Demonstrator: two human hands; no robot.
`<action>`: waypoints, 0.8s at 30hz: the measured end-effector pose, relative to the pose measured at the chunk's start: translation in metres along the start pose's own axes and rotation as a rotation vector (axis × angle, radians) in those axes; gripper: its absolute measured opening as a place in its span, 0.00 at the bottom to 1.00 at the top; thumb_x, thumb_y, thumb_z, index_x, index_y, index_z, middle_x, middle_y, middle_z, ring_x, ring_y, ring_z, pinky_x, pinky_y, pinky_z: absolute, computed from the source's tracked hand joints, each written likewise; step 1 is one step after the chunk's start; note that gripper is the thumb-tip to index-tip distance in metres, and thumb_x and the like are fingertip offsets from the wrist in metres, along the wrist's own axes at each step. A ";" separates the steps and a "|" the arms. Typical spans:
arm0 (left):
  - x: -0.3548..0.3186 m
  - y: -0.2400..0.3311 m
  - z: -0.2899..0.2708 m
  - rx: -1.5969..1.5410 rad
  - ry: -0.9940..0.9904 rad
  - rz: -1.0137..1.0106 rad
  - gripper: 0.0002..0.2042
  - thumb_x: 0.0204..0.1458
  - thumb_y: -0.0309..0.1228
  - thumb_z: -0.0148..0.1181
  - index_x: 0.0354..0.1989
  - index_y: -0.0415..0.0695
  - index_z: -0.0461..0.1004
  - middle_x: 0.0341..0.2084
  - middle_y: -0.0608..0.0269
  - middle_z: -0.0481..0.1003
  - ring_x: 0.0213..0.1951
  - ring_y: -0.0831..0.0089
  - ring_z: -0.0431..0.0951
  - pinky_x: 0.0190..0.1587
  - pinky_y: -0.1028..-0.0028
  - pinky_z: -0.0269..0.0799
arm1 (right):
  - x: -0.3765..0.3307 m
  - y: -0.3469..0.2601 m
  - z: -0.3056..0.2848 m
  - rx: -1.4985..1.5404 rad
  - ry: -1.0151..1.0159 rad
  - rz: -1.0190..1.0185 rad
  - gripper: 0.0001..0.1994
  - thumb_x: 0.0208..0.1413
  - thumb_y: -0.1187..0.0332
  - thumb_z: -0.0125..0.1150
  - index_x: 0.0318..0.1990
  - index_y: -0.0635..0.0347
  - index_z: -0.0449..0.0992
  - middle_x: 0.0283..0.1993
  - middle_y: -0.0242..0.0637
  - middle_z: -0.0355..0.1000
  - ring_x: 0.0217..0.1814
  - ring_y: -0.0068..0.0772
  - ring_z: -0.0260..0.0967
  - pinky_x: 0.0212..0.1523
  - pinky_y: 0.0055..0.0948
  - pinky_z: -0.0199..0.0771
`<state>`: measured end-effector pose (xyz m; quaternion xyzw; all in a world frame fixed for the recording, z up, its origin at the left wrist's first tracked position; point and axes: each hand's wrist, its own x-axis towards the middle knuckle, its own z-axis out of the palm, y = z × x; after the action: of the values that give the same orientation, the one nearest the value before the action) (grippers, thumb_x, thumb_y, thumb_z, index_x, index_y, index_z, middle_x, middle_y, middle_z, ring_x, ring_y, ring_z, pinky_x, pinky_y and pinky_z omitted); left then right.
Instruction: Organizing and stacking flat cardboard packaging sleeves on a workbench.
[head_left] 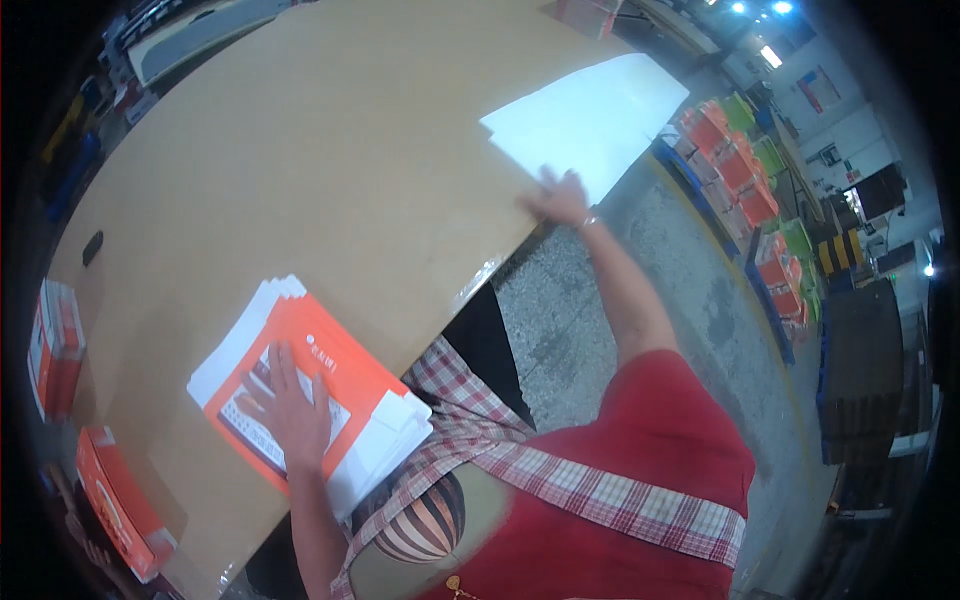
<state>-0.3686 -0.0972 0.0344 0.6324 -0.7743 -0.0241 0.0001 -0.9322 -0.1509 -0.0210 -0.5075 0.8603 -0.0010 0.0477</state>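
My left hand (292, 410) lies flat with fingers spread on a stack of flat, die-cut carton blanks (345, 350). These are orange with a printed picture and white flaps, and sit at the table's near edge. My right hand (563, 197) is stretched out to the far right, slightly blurred, fingers apart. It is at the near corner of a pile of plain white sheets (590, 120), which reaches over the table edge. Whether its fingertips touch the pile I cannot tell.
On the brown table (300, 150), more orange-and-white cartons (58, 350) stand at the left, with an orange box (120, 505) nearer me. A dark small object (93, 248) lies there too. Another person's hand (85, 530) shows at lower left. Orange and green stacks (730, 165) stand on blue pallets to the right.
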 end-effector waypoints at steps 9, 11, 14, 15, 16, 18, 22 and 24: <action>-0.001 -0.007 0.001 -0.050 0.064 0.026 0.33 0.59 0.48 0.49 0.72 0.53 0.51 0.73 0.69 0.49 0.73 0.42 0.36 0.68 0.35 0.26 | -0.154 -0.100 -0.035 -0.190 0.093 -0.558 0.41 0.48 0.67 0.64 0.71 0.29 0.54 0.42 0.52 0.65 0.45 0.53 0.66 0.40 0.43 0.72; 0.005 -0.003 0.006 -0.050 0.092 0.037 0.33 0.59 0.49 0.49 0.72 0.53 0.53 0.72 0.70 0.50 0.72 0.41 0.38 0.68 0.34 0.27 | -0.149 -0.099 -0.050 -0.136 0.107 -0.524 0.41 0.49 0.78 0.58 0.70 0.27 0.57 0.41 0.45 0.66 0.40 0.47 0.69 0.35 0.40 0.73; 0.006 0.001 0.008 -0.063 0.146 0.061 0.33 0.58 0.50 0.50 0.71 0.53 0.55 0.72 0.70 0.51 0.71 0.40 0.40 0.67 0.33 0.30 | -0.153 -0.119 -0.103 0.090 0.286 -0.602 0.34 0.49 0.83 0.51 0.65 0.39 0.67 0.37 0.40 0.68 0.36 0.39 0.70 0.30 0.34 0.74; 0.006 0.002 0.008 -0.080 0.177 0.087 0.33 0.58 0.51 0.50 0.71 0.53 0.56 0.72 0.70 0.51 0.71 0.39 0.41 0.67 0.32 0.31 | -0.149 -0.119 -0.115 0.456 0.291 -0.718 0.32 0.49 0.84 0.48 0.62 0.45 0.70 0.35 0.39 0.69 0.37 0.37 0.71 0.28 0.31 0.73; 0.004 0.002 0.007 -0.073 0.165 0.049 0.33 0.58 0.51 0.50 0.71 0.53 0.56 0.72 0.70 0.51 0.71 0.39 0.41 0.67 0.32 0.31 | -0.145 -0.118 -0.131 0.828 0.278 -0.813 0.30 0.48 0.85 0.45 0.59 0.51 0.74 0.34 0.37 0.70 0.38 0.35 0.73 0.26 0.28 0.73; -0.005 -0.002 0.006 -0.105 0.164 0.055 0.33 0.58 0.51 0.51 0.70 0.53 0.56 0.71 0.70 0.52 0.71 0.39 0.41 0.66 0.31 0.32 | -0.176 -0.131 -0.190 1.079 0.095 -0.561 0.26 0.50 0.84 0.41 0.53 0.57 0.79 0.34 0.34 0.72 0.42 0.32 0.75 0.26 0.21 0.74; -0.007 0.001 0.004 -0.118 0.142 0.048 0.34 0.58 0.50 0.51 0.72 0.56 0.52 0.72 0.69 0.50 0.71 0.39 0.39 0.66 0.31 0.31 | -0.180 -0.155 -0.182 0.771 0.090 -0.701 0.26 0.63 0.69 0.53 0.69 0.50 0.62 0.68 0.42 0.63 0.67 0.43 0.64 0.60 0.39 0.71; -0.006 0.000 0.006 -0.115 0.123 0.037 0.34 0.58 0.50 0.50 0.72 0.55 0.53 0.72 0.69 0.50 0.71 0.39 0.38 0.66 0.31 0.30 | -0.184 -0.188 -0.142 0.481 -0.080 -0.779 0.33 0.59 0.54 0.61 0.70 0.50 0.59 0.71 0.45 0.58 0.73 0.50 0.54 0.68 0.46 0.59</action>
<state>-0.3671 -0.0908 0.0290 0.6172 -0.7817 -0.0298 0.0843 -0.6918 -0.0876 0.1448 -0.7672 0.5783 -0.1990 0.1933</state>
